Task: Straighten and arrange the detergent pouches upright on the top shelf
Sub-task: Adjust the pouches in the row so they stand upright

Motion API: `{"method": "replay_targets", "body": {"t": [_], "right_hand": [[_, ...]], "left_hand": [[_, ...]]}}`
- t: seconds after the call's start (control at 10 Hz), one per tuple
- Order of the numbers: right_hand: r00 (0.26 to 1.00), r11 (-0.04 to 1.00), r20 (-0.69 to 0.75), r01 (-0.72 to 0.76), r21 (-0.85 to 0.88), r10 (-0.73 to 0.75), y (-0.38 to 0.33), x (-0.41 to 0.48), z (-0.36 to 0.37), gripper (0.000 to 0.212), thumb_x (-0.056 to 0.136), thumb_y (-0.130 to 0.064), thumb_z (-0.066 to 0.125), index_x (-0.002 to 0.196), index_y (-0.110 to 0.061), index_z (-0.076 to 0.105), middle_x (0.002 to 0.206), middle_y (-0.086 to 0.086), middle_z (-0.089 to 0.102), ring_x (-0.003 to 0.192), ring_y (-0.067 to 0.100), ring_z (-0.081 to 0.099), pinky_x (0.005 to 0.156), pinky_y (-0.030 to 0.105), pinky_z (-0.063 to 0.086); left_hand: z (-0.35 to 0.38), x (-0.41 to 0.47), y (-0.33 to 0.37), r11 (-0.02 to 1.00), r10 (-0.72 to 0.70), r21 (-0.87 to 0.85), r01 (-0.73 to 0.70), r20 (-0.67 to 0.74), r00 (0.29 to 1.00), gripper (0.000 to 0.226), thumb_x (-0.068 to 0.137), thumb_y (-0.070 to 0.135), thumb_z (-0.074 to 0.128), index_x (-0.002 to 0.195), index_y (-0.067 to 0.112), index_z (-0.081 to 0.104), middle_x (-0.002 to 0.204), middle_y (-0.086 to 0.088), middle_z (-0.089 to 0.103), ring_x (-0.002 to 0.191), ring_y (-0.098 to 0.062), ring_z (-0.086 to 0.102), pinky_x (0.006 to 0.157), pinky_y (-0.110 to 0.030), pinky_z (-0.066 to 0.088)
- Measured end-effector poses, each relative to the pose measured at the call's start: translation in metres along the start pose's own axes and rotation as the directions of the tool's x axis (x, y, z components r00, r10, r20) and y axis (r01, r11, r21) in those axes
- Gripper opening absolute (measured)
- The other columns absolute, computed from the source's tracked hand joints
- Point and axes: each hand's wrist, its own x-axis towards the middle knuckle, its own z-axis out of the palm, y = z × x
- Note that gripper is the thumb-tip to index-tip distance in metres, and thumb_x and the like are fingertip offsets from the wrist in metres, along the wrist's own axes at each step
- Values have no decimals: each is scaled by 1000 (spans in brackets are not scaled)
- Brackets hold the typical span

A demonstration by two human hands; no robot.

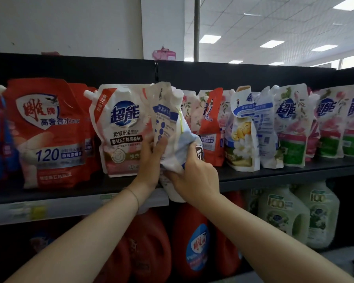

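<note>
Gripping a crumpled white-and-blue pouch (172, 127) between both hands at the front of the top shelf (274, 174), with its base hanging below the shelf edge and its top twisted sideways; left hand (151, 158) flat against its left face, fingers wrapped round the edge; right hand (192, 174) clenched on the lower right corner; best done, probably, by lifting the base clear onto the shelf, untwisting so the printed front faces out, and seating it flat just beside the upright white pouch (121, 127) on the left, itself next to a large red pouch (49, 131) standing straight; worth a care not to knock the neighbours; further right, a bent-over yellow-flowered pouch (243, 131) and a leaning row of green-and-pink pouches (292, 125) not yet tidy; black metal shelving with a black back panel; red jugs (196, 242) and pale green jugs (282, 213) on the shelf below; shop interior, white wall, grey pole (196, 27), tiled ceiling with bright panel lights (272, 43).
</note>
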Motion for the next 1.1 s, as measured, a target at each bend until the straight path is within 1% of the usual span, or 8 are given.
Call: {"method": "replay_targets", "body": {"t": [0.2, 0.4, 0.5, 0.6, 0.7, 0.9, 1.0, 1.1], "right_hand": [[997, 995, 0, -74, 60, 74, 6, 19, 5, 86, 89, -40, 57, 148, 2, 10, 106, 11, 65, 91, 30, 64, 66, 30, 39], [975, 945, -7, -213, 249, 221, -9, 58, 11, 49, 85, -32, 59, 123, -4, 46, 107, 10, 62, 97, 31, 60, 69, 31, 40], [969, 933, 16, -243, 265, 247, -26, 70, 18, 43, 84, -31, 59, 116, -2, 51, 104, 11, 62, 98, 32, 58, 68, 30, 37], [972, 936, 90, -234, 262, 217, -47, 77, 28, 36, 86, -25, 56, 112, 0, 53, 105, 14, 62, 101, 35, 57, 70, 31, 38], [971, 948, 162, -211, 237, 175, -66, 78, 37, 29, 87, -21, 54, 109, -2, 55, 105, 15, 62, 101, 35, 57, 69, 31, 37], [966, 974, 258, -78, 214, 21, -90, 72, 54, 53, 86, -39, 54, 110, 8, 55, 94, 16, 64, 85, 35, 61, 64, 29, 38], [930, 957, 367, -72, 279, -37, -97, 73, 52, 39, 89, -43, 57, 81, -5, 53, 75, 9, 58, 72, 28, 56, 62, 28, 39], [904, 895, 425, -152, 420, -46, -98, 80, 42, 37, 85, -42, 64, 78, -7, 53, 73, 7, 59, 71, 25, 58, 63, 30, 47]], "left_hand": [[5, 12, 14, 995, -93, 51, 86, 154, 984, 37, 81, 31, 65, 116, 21, 59, 110, 2, 68, 96, -8, 66, 79, -19, 52], [-11, 16, 13, 997, -78, 31, 75, 107, 991, 41, 87, 42, 54, 123, 23, 56, 121, 4, 63, 113, -7, 59, 94, -24, 46], [-39, 7, 12, 995, -36, 93, 18, 195, 980, 55, 83, 20, 51, 137, 21, 44, 118, 20, 60, 108, 10, 56, 83, -10, 45], [-70, 2, 6, 964, -87, 267, -12, 355, 931, 87, 69, 24, 72, 144, 27, 27, 136, 8, 50, 122, -1, 50, 89, -16, 46], [-82, 2, 3, 922, -157, 388, 11, 347, 925, 110, 64, 21, 88, 147, 29, 16, 136, 8, 47, 120, -6, 51, 86, -16, 48], [-90, 1, 0, 776, -281, 609, 164, 101, 954, 91, 71, 8, 81, 145, 11, 27, 135, 9, 44, 109, 0, 41, 70, 1, 37], [-98, 5, -8, 782, -257, 597, 179, 46, 965, 91, 72, 5, 80, 146, 12, 28, 135, 5, 42, 111, -3, 40, 78, -5, 35], [-94, 9, -12, 826, -196, 534, 179, -26, 980, 85, 73, 4, 80, 143, 13, 31, 133, 3, 44, 109, -7, 45, 81, -13, 40]]}}
